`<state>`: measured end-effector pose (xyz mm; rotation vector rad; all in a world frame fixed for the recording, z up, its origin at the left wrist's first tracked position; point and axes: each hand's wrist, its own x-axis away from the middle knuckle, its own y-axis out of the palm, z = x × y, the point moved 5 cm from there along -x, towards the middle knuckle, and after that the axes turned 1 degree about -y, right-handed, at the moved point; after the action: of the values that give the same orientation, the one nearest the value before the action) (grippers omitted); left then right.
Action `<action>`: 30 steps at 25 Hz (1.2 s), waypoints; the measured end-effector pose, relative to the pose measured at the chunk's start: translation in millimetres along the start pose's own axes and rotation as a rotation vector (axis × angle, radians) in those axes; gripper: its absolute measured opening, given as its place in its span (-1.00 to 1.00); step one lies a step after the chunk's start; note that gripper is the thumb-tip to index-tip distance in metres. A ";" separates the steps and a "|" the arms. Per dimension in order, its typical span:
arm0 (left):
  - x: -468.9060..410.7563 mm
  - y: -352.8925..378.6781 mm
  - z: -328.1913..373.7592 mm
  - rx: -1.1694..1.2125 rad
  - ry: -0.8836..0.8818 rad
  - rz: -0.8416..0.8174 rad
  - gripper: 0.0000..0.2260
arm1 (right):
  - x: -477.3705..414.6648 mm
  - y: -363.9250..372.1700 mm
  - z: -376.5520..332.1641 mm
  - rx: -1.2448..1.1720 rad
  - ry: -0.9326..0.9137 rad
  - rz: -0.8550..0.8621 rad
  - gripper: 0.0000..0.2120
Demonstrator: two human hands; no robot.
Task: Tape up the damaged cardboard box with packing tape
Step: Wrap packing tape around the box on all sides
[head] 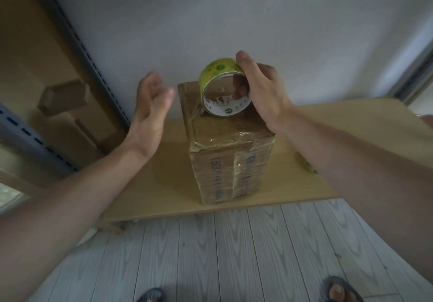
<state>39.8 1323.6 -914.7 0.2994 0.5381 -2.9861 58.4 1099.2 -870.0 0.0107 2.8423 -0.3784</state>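
A brown cardboard box [225,151] stands on a low wooden table [339,142], with clear tape wrinkled over its near top edge and down its front. My right hand [262,91] grips a yellow-green roll of packing tape [220,91], which rests on edge on the box's top towards the far end. A short strip of clear tape runs from the roll down to the box top. My left hand [152,109] hovers open to the left of the box, slightly blurred, touching nothing.
A grey metal shelving upright [77,51] and cardboard pieces [63,98] stand at the left against the wall. A scrap of green tape [309,166] lies on the table by my right forearm. Grey plank floor and my sandalled feet [337,290] are below.
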 end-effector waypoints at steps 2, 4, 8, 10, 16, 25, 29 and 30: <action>1.7 22.5 28.6 -0.136 0.076 -0.243 -0.12 | 2.0 0.0 -0.9 0.029 0.000 0.009 -0.38; -1.0 47.9 36.5 -0.355 0.125 -0.259 0.04 | 2.4 -2.7 -2.4 0.056 0.001 0.039 -0.36; -11.2 63.5 17.5 -0.677 -0.025 -0.296 0.18 | 0.3 -2.7 -0.8 0.076 0.006 0.052 -0.37; -12.0 63.2 20.7 -0.656 0.055 -0.324 0.23 | 0.2 -3.8 -2.5 0.086 0.007 0.046 -0.37; -21.0 49.3 16.5 -0.456 0.133 -0.488 0.05 | -6.5 -20.2 -13.5 0.236 -0.067 -0.067 -0.44; -7.7 42.3 26.6 -0.572 0.066 -0.545 0.19 | 0.4 -128.2 3.9 0.726 -0.037 0.134 -0.57; -7.5 47.4 28.2 -0.591 0.072 -0.561 0.19 | 16.7 -127.3 35.6 0.759 0.049 0.080 -0.55; -7.4 47.5 29.3 -0.590 0.068 -0.562 0.19 | 17.8 -126.6 40.9 0.736 0.067 0.076 -0.54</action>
<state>47.9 1269.3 -902.2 0.2199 1.7060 -3.1050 46.8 965.9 -880.3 0.2762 2.5804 -1.3887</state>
